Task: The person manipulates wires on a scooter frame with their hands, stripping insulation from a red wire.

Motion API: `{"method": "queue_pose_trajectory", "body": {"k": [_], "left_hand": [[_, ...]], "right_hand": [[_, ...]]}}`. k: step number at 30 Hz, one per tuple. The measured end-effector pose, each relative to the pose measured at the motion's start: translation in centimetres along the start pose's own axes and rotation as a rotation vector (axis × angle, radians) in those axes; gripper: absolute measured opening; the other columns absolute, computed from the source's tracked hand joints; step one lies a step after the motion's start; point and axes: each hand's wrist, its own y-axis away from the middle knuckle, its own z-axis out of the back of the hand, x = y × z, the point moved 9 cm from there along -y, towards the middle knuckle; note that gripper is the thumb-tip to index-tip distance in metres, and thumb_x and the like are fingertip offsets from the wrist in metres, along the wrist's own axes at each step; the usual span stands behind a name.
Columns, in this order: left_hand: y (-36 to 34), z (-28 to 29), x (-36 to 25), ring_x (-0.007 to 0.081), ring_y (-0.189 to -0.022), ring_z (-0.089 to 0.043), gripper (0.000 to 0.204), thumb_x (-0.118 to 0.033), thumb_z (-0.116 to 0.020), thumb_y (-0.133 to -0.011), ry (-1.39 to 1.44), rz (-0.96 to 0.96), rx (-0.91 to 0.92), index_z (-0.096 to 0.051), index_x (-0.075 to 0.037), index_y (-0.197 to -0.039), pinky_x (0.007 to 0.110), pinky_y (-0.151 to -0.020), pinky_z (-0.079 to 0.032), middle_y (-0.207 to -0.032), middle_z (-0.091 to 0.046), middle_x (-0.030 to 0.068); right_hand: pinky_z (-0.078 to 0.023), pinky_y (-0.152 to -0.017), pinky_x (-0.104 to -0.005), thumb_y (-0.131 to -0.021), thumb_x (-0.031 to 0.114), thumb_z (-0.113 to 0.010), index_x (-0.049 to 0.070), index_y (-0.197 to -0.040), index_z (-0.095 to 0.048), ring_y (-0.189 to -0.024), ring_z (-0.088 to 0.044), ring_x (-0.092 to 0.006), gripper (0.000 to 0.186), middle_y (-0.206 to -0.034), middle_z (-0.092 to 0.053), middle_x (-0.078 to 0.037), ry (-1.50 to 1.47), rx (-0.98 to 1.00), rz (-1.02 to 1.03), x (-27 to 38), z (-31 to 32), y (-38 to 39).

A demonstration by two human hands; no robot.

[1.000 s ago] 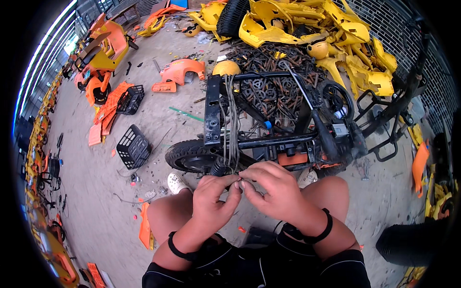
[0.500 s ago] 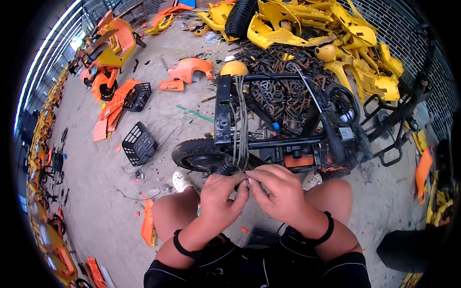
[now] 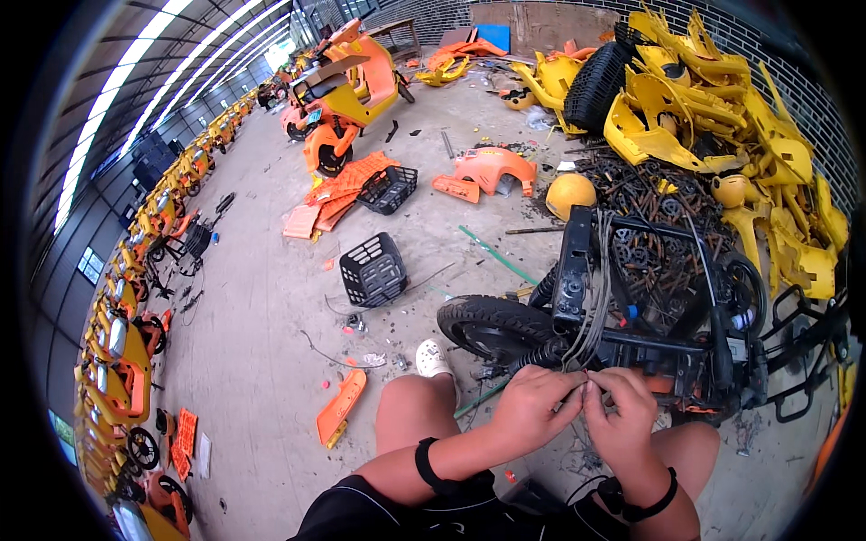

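Observation:
My left hand (image 3: 532,408) and my right hand (image 3: 622,413) meet fingertip to fingertip just in front of a black vehicle frame (image 3: 658,341). Both are closed in a pinch on the lower end of a grey cable (image 3: 597,307); the exact bit between the fingertips is too small to make out. The cable hangs in several strands over the frame's left end. Below that end a black wheel (image 3: 496,326) with a thick tyre sticks out to the left, beside a dark coil spring.
Beyond the frame lies a heap of rusty metal parts (image 3: 654,194), with yellow plastic panels (image 3: 658,117) piled behind it. Black baskets (image 3: 374,270) and an orange fender (image 3: 494,169) lie on the concrete floor. Rows of yellow-orange scooters (image 3: 117,361) line the left side.
The view has swung to the left, so the frame and my hands appear farther right and lower. My fingertips stay pinched together at the cable's lower end.

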Motion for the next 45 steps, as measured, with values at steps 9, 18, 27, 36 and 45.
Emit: {"method": "queue_pose_trajectory", "body": {"k": [9,18,27,36,45], "left_hand": [[0.0,0.2,0.7,0.0286,-0.085,-0.071,0.022,-0.009,-0.076,-0.088,0.028,0.0,0.02,-0.073,-0.003,-0.108,0.038,-0.077,-0.051,-0.093,-0.075,0.0116],[1.0,-1.3,4.2,0.0204,-0.091,-0.072,0.023,-0.013,-0.07,-0.097,0.391,0.331,0.237,-0.073,0.0,-0.116,0.034,-0.083,-0.055,-0.1,-0.077,0.0135],[2.0,-3.5,6.3,0.0095,-0.095,-0.066,0.022,-0.012,-0.067,-0.099,0.564,0.524,0.419,-0.073,0.001,-0.115,0.029,-0.085,-0.054,-0.101,-0.077,0.0079],[1.1,-3.3,4.8,0.0085,-0.087,-0.063,0.015,-0.009,-0.067,-0.097,0.578,0.453,0.371,-0.072,0.002,-0.105,0.029,-0.079,-0.053,-0.09,-0.072,0.0044],[0.0,-2.5,3.7,0.0093,-0.084,-0.063,0.015,-0.008,-0.067,-0.095,0.63,0.449,0.258,-0.073,0.002,-0.105,0.029,-0.076,-0.053,-0.089,-0.071,0.0061]], "right_hand": [[-0.056,-0.072,-0.0392,-0.079,-0.001,-0.077,0.001,-0.091,-0.072,-0.08,-0.07,-0.0321,0.014,-0.088,-0.072,-0.014,0.083,-0.029,0.095,1.4,0.0,-0.7],[-0.056,-0.071,-0.0394,-0.076,0.002,-0.078,0.005,-0.092,-0.072,-0.081,-0.069,-0.0304,0.017,-0.089,-0.071,-0.01,0.268,0.012,0.233,1.5,-1.5,0.0],[-0.055,-0.069,-0.0389,-0.075,0.005,-0.079,0.004,-0.093,-0.07,-0.079,-0.066,-0.028,0.021,-0.091,-0.068,-0.009,0.397,0.071,0.406,2.8,-2.2,0.7],[-0.054,-0.065,-0.0384,-0.073,0.002,-0.079,0.004,-0.09,-0.069,-0.075,-0.065,-0.0283,0.02,-0.087,-0.068,-0.009,0.364,0.038,0.397,2.6,-1.1,0.5],[-0.055,-0.069,-0.0391,-0.073,0.004,-0.078,0.006,-0.088,-0.069,-0.078,-0.067,-0.0288,0.018,-0.086,-0.068,-0.008,0.315,-0.013,0.344,3.0,0.2,-1.0]]}}
